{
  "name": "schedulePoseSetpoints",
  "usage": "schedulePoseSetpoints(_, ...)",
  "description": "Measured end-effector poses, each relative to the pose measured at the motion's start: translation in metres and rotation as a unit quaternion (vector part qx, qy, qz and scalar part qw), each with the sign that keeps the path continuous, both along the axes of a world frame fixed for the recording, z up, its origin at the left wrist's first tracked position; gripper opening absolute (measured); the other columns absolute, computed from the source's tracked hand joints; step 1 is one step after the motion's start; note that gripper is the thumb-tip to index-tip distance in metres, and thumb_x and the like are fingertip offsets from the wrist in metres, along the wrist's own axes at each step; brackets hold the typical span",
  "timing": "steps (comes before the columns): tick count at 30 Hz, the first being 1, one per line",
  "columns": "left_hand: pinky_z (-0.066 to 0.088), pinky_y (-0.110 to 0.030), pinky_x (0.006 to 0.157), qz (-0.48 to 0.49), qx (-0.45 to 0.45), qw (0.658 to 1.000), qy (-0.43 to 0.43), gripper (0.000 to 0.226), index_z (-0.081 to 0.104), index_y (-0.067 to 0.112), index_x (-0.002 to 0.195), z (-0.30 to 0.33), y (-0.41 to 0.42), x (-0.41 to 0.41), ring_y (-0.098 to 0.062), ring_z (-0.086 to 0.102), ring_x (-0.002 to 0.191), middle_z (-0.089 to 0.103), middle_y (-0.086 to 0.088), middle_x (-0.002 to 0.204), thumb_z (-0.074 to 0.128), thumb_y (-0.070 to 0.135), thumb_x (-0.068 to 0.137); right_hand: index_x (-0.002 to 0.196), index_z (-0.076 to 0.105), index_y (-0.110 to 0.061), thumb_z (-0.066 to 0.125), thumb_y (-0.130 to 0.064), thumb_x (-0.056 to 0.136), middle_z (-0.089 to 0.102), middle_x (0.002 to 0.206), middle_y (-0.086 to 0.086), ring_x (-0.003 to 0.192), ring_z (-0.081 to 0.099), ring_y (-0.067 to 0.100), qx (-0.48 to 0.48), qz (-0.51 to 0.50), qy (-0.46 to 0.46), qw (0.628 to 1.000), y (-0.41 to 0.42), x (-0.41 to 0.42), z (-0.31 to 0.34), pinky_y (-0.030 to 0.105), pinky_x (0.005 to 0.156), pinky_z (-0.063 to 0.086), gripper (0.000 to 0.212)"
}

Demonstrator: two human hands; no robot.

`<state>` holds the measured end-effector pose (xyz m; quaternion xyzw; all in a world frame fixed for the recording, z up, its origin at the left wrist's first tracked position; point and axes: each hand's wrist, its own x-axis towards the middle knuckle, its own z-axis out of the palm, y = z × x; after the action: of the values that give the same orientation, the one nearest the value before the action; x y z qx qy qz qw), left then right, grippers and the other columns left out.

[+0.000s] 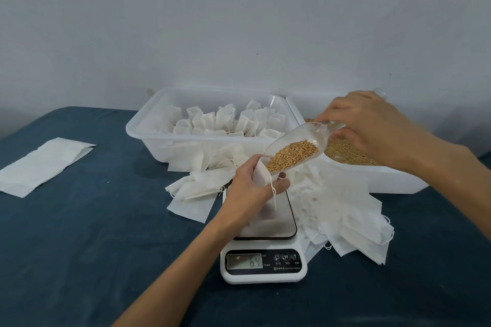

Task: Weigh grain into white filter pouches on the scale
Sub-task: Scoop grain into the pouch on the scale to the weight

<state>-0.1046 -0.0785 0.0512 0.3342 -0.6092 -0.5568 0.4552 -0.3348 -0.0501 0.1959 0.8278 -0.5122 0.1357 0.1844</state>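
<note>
Covering the work surface: dark blue table cloth (79,233), bearing everything below

Standing at the back left: white bin (148,125) packed with upright filled pouches (220,119), tops gathered; judged as the finished share of the job, a good many already done

Standing at the back right, touching the first: second white bin (372,180) holding loose grain (345,152), plenty left

Lying fanned around the scale on both sides: empty flat pouches (345,210), drawstrings trailing; judged as a large stock yet to fill, so roughly midway at best

Lying well apart at the far left: folded white sheet (45,164), purpose unclear

Sitting at centre front: white digital scale (263,260), steel platform mostly bare, display lit and seeming to read 6.4, digits small

Tilting down toward the pouch mouth: clear plastic scoop (297,146), loaded with grain, lip just at the opening

Gripping the scoop handle from the right: right hand (372,125), fingers curled round it

Holding one open filter pouch (261,172) above the platform: left hand (252,183), fingers wrapped about its neck, string dangling

Pending for this pouch, as judged: pour, check weight, close, place in bin
</note>
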Motion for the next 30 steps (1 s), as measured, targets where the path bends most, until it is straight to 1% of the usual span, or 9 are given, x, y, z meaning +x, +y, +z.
schedulePoseSetpoints(3,0.054,-0.05,0.107,0.001,-0.002,1.0,-0.003,0.042,0.069,0.021,0.119,-0.0005,-0.0004,0.0,-0.017,0.074,0.108,0.077,0.004,0.105,0.085,0.025,0.08,0.112,0.075,-0.014,0.081,-0.007,0.081,0.071,0.103,0.004,0.097,0.062,0.033,0.005,-0.006,-0.004,1.0,0.0002,0.0,0.0005,0.042,0.097,0.036,0.033)
schedulePoseSetpoints(7,0.055,-0.049,0.106,0.0,-0.011,1.0,0.001,0.04,0.069,0.019,0.121,-0.0001,-0.0001,0.0016,-0.016,0.073,0.109,0.076,0.005,0.106,0.084,0.021,0.083,0.109,0.076,-0.011,0.083,-0.005,0.077,0.071,0.101,0.006,0.092,0.064,0.035,-0.01,0.001,0.006,1.0,0.0012,0.001,0.0012,0.044,0.097,0.038,0.033)
schedulePoseSetpoints(12,0.055,-0.049,0.106,0.0,-0.008,1.0,0.013,0.047,0.067,0.017,0.124,0.001,0.0,0.0021,-0.016,0.074,0.109,0.076,0.004,0.112,0.085,0.02,0.081,0.11,0.076,-0.011,0.083,-0.006,0.078,0.071,0.101,0.006,0.094,0.064,0.035,-0.017,0.0,0.013,1.0,0.0017,0.0001,0.0016,0.044,0.098,0.038,0.033)
schedulePoseSetpoints(17,0.055,-0.049,0.106,-0.001,-0.006,1.0,0.014,0.049,0.067,0.018,0.125,0.0009,0.0004,0.0024,-0.017,0.074,0.11,0.076,0.001,0.111,0.084,0.02,0.079,0.108,0.076,-0.012,0.083,-0.004,0.077,0.071,0.099,0.005,0.092,0.064,0.034,-0.028,0.005,0.021,0.999,0.0016,-0.002,0.0008,0.045,0.098,0.039,0.033)
schedulePoseSetpoints(18,0.055,-0.046,0.106,-0.001,-0.006,1.0,0.013,0.048,0.067,0.019,0.125,0.001,0.0004,0.0026,-0.017,0.074,0.11,0.077,0.0,0.11,0.084,0.02,0.079,0.108,0.076,-0.012,0.083,-0.004,0.077,0.071,0.098,0.005,0.092,0.064,0.034,-0.031,0.006,0.022,0.999,0.0013,-0.002,0.0004,0.045,0.098,0.04,0.033)
schedulePoseSetpoints(22,0.054,-0.028,0.094,-0.004,-0.005,1.0,0.012,0.05,0.066,0.019,0.125,0.0028,0.0016,0.0033,-0.013,0.074,0.107,0.077,0.0,0.111,0.084,0.021,0.079,0.108,0.076,-0.013,0.085,-0.004,0.076,0.071,0.099,0.004,0.091,0.065,0.034,-0.035,0.005,0.029,0.999,-0.0009,-0.0015,-0.0004,0.048,0.099,0.041,0.035)
schedulePoseSetpoints(25,0.055,-0.029,0.094,-0.003,-0.006,1.0,0.018,0.05,0.066,0.018,0.125,0.0032,0.0013,0.0036,-0.015,0.074,0.107,0.077,-0.001,0.11,0.084,0.02,0.079,0.107,0.076,-0.012,0.086,-0.003,0.073,0.071,0.098,0.004,0.088,0.065,0.034,-0.043,0.007,0.035,0.998,-0.0024,-0.0012,-0.0013,0.048,0.096,0.043,0.036)
schedulePoseSetpoints(28,0.054,-0.023,0.089,-0.002,-0.005,1.0,0.021,0.05,0.066,0.019,0.125,0.0043,0.0015,0.0045,-0.014,0.074,0.106,0.077,-0.001,0.112,0.085,0.019,0.079,0.107,0.075,-0.013,0.086,-0.003,0.073,0.071,0.097,0.003,0.087,0.065,0.033,-0.044,0.008,0.035,0.998,-0.0039,-0.0017,-0.0022,0.046,0.094,0.042,0.037)
schedulePoseSetpoints(30,0.055,-0.026,0.091,0.0,-0.006,1.0,0.02,0.051,0.065,0.02,0.125,0.0046,0.0013,0.0051,-0.014,0.074,0.107,0.076,-0.001,0.115,0.085,0.019,0.078,0.106,0.075,-0.014,0.086,-0.003,0.073,0.07,0.096,0.002,0.087,0.065,0.032,-0.046,0.01,0.033,0.998,-0.0047,-0.0021,-0.0031,0.046,0.095,0.042,0.037)
